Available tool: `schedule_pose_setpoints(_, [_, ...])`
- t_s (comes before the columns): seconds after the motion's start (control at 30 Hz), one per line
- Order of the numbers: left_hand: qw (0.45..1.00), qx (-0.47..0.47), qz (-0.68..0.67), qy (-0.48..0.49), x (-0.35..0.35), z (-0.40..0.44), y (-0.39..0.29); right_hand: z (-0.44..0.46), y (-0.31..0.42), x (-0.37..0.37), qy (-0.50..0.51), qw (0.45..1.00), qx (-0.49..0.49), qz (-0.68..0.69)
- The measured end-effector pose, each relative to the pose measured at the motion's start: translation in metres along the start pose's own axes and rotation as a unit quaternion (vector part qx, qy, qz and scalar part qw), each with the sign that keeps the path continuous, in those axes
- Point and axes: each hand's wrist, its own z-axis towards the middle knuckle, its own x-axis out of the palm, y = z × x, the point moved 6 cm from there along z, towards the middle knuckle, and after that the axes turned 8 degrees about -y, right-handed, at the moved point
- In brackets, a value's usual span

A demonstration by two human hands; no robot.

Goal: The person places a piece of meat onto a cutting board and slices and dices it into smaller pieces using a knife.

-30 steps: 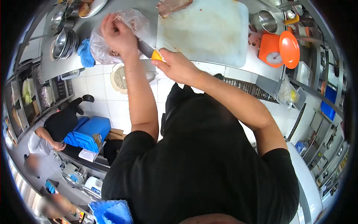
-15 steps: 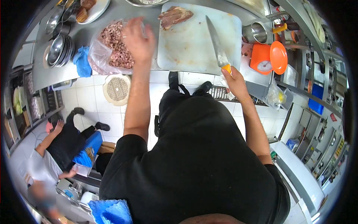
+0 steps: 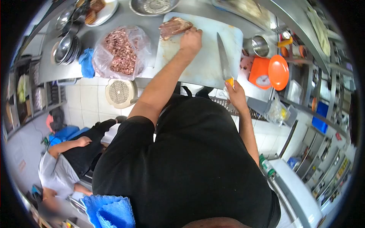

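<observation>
A slab of meat, reddish with pale fat, lies at the far left of the white cutting board. My left hand is at its right end, with fingers curled down and closed on the edge; the fingertips are partly hidden. In my right hand, at the board's front right corner, is the yellow handle of a long knife. Its blade points away from me over the right side of the board. Left of the board sits an open clear plastic bag of diced meat.
Stacked metal bowls and a blue cloth are at the counter's left. A metal pot and an orange scale stand right of the board. Behind it is a metal dish. Another person is at lower left.
My left hand has moved right, from the bag of diced meat to the slab on the board. My right hand still holds the knife. The other person has shifted posture.
</observation>
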Motion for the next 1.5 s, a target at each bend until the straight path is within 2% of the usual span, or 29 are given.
schedule_pose_setpoints(0.17, [1.0, 0.002, -0.005, -0.026, -0.003, -0.009, -0.006, 0.021, -0.001, -0.013, 0.009, 0.997, -0.078, -0.015])
schedule_pose_setpoints(0.27, [0.997, -0.053, -0.052, 0.003, -0.047, -0.023, -0.019, 0.032, -0.001, -0.019, 0.056, 0.998, -0.022, -0.013])
schedule_pose_setpoints(0.3, [0.994, -0.076, -0.072, -0.036, -0.062, -0.032, -0.013, 0.037, -0.01, -0.019, 0.069, 0.998, 0.003, -0.01])
schedule_pose_setpoints(0.4, [0.959, -0.193, -0.138, -0.154, -0.119, -0.067, 0.046, 0.048, -0.015, -0.023, 0.067, 0.995, -0.063, -0.033])
schedule_pose_setpoints(0.43, [0.96, -0.193, -0.078, -0.188, -0.146, -0.077, 0.069, 0.049, -0.013, -0.026, 0.066, 0.994, -0.076, -0.035])
schedule_pose_setpoints(0.47, [0.944, -0.25, -0.083, -0.196, -0.175, -0.087, 0.088, 0.051, -0.015, -0.026, 0.075, 0.994, -0.058, -0.047])
schedule_pose_setpoints(0.5, [0.943, -0.224, -0.04, -0.243, -0.185, -0.098, 0.122, 0.052, -0.016, -0.027, 0.076, 0.995, -0.056, -0.04])
schedule_pose_setpoints(0.57, [0.935, -0.252, 0.02, -0.248, -0.209, -0.113, 0.159, 0.052, -0.013, -0.029, 0.075, 0.995, -0.056, -0.028])
schedule_pose_setpoints(0.63, [0.944, -0.197, 0.102, -0.243, -0.223, -0.112, 0.171, 0.051, -0.007, -0.031, 0.075, 0.995, -0.048, -0.046])
schedule_pose_setpoints(0.67, [0.94, -0.219, 0.11, -0.237, -0.22, -0.11, 0.172, 0.049, -0.005, -0.032, 0.076, 0.996, -0.039, -0.04])
schedule_pose_setpoints(0.77, [0.967, -0.071, 0.044, -0.24, -0.201, -0.07, 0.132, 0.047, -0.008, -0.029, 0.082, 0.995, -0.023, -0.052])
schedule_pose_setpoints(0.83, [0.978, -0.093, -0.036, -0.181, -0.175, -0.038, 0.1, 0.041, -0.001, -0.029, 0.089, 0.995, 0.012, -0.048])
schedule_pose_setpoints(0.9, [0.989, -0.049, 0.049, -0.133, -0.143, -0.011, 0.081, 0.04, -0.01, -0.027, 0.079, 0.995, -0.012, -0.054])
schedule_pose_setpoints(1.0, [0.99, -0.075, 0.116, -0.039, -0.108, 0.007, 0.077, 0.031, -0.005, -0.029, 0.069, 0.996, -0.003, -0.047])
schedule_pose_setpoints(1.1, [0.988, -0.09, 0.113, -0.052, -0.096, 0.004, 0.075, 0.02, -0.004, -0.034, 0.038, 0.996, -0.041, -0.066])
schedule_pose_setpoints(1.2, [0.995, -0.063, 0.06, -0.053, -0.097, -0.013, 0.057, 0.01, -0.015, -0.032, 0.047, 0.998, -0.012, -0.043])
schedule_pose_setpoints(1.3, [0.997, -0.053, 0.054, -0.016, -0.082, -0.028, 0.05, 0.004, -0.017, -0.028, 0.049, 0.999, 0.006, -0.017])
schedule_pose_setpoints(1.5, [0.997, 0.029, 0.011, -0.074, -0.085, -0.035, 0.031, 0.01, -0.018, -0.033, 0.041, 0.999, -0.021, -0.022])
